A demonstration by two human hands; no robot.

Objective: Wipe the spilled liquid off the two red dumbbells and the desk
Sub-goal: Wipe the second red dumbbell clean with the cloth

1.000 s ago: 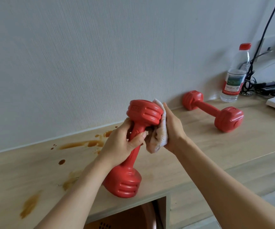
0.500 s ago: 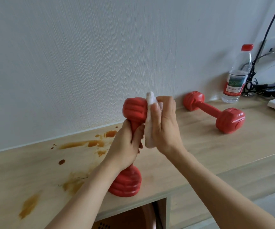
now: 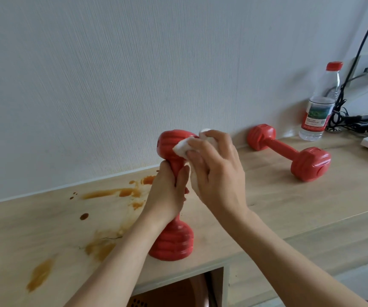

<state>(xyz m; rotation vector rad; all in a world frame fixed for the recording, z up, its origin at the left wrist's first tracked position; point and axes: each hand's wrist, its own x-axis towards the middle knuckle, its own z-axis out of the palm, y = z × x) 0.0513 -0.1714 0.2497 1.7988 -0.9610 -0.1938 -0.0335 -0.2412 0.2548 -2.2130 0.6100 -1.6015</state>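
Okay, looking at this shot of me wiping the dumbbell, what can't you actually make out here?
Head view only:
- Upright dumbbell: handle hidden by left hand; far side of the top head unseen.
- Cloth: mostly covered by right hand.
- Bottle label text: too small.
- Brown thing under the desk: cut off by the bottom edge.

Both forearms are bare from the bottom edge of the view up to the wrists, with no sleeve, watch or bracelet on them. The left hand (image 3: 167,191) and the right hand (image 3: 219,173) wear no gloves or rings. The fingernails that show are short and unpainted.
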